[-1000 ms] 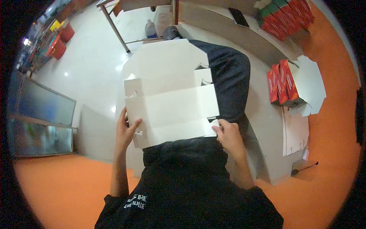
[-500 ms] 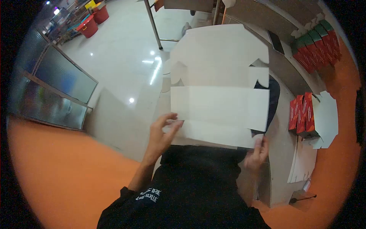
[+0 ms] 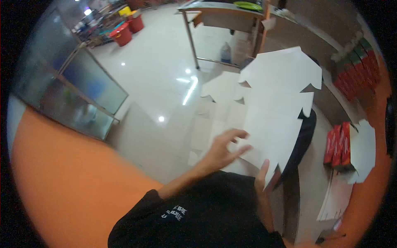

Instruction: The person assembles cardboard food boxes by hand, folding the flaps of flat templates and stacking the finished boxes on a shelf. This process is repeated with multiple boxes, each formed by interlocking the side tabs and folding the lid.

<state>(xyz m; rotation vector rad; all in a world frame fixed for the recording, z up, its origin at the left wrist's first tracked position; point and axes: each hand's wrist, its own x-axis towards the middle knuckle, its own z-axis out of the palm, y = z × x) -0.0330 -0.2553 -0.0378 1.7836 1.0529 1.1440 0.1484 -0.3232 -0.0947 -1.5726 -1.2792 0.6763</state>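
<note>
A flat white cardboard box blank (image 3: 277, 103) with notched flaps lies tilted in front of me. My right hand (image 3: 263, 175) grips its near edge, the thumb on top and the other fingers hidden underneath. Over the blank's near left edge is my left hand (image 3: 230, 149), thumb and fingers curved but apart, with nothing seen between them. Another pale blank (image 3: 223, 87) shows to the left, partly beneath the one I hold.
On the right stand red folded boxes (image 3: 338, 144) beside an opened white blank (image 3: 364, 151), above flat white sheets (image 3: 335, 196). More red and green boxes (image 3: 359, 74) line the far right. Ahead is a metal-legged table (image 3: 221, 10); a glass-paned door (image 3: 93, 82) stands left.
The held blank has swung up to the right and turned, showing another blank at its left. My left hand has moved right and its fingers have spread. The view has shifted.
</note>
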